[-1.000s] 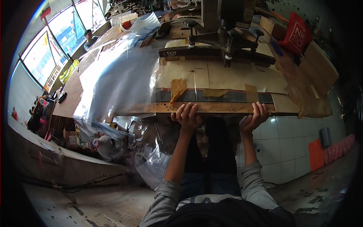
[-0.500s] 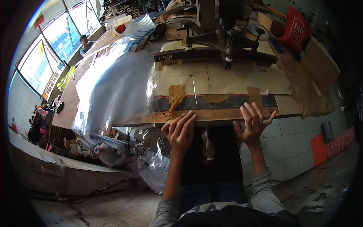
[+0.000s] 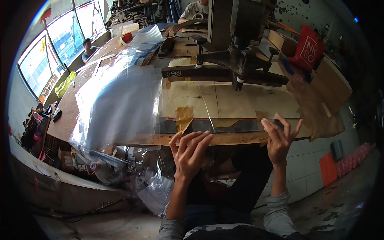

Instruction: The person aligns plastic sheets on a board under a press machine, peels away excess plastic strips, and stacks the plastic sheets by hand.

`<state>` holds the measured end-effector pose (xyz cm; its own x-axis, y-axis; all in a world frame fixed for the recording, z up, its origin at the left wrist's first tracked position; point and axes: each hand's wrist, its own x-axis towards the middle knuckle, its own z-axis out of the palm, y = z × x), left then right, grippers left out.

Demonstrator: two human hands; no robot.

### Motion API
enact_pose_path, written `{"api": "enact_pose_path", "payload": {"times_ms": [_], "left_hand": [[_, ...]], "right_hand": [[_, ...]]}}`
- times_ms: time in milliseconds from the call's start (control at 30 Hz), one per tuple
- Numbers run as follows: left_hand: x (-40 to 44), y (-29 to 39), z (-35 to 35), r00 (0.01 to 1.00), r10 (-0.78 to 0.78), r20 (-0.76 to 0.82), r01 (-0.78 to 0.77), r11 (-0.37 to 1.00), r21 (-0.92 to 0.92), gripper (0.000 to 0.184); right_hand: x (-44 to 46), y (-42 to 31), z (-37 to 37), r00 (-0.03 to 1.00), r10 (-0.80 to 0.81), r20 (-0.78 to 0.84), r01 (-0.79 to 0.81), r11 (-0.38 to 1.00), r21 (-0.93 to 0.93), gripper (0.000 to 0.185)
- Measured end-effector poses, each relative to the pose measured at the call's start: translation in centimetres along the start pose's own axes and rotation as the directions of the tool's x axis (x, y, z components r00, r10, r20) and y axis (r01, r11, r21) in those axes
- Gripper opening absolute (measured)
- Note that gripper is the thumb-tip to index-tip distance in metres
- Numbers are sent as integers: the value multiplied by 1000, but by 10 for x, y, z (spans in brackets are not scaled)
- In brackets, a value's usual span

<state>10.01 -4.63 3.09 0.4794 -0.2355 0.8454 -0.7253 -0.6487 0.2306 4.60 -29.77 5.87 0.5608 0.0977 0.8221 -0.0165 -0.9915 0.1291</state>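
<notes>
My left hand point(image 3: 189, 154) is at the front wooden strip point(image 3: 232, 139) of the work table, palm down, its fingers stretched out and holding nothing. Further right, my right hand point(image 3: 280, 140) is raised over the same edge with fingers spread, near a piece of brown tape point(image 3: 262, 116). Another brown tape piece point(image 3: 185, 119) lies just beyond my left fingertips. Behind the strip runs a dark grey band, then a pale yellowish board point(image 3: 236, 98). Above that board hangs the dark bar point(image 3: 224, 76) of a press. A stack of clear plastic sheets point(image 3: 120, 100) lies left of my left hand.
A red bag point(image 3: 307, 48) stands at the back right beside a cardboard box point(image 3: 283, 42). One person point(image 3: 88, 50) is by the windows, another point(image 3: 194, 12) behind the press. Crumpled clear plastic point(image 3: 154, 188) hangs below the table's front left.
My view has tilted up, so the table appears lower. My right hand has lifted and shifted right, and my legs have changed position. Both hands stay empty.
</notes>
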Motion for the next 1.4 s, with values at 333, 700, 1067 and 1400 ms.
{"api": "enact_pose_path", "payload": {"times_ms": [333,700,1067,1400], "left_hand": [[-46,18,-68,984,97,151,-23,903,-430,30],[55,-45,9,850,-405,337,298,897,327,44],[56,-45,30,829,-377,412,372,923,97,32],[60,-45,17,650,-689,321,691,360,-627,5]], "right_hand": [[-11,9,-126,665,-166,728,-209,895,395,41],[26,61,29,779,340,526,-556,762,331,48],[10,68,61,847,319,425,-393,914,98,45],[23,65,42,699,443,561,-637,29,770,30]]}}
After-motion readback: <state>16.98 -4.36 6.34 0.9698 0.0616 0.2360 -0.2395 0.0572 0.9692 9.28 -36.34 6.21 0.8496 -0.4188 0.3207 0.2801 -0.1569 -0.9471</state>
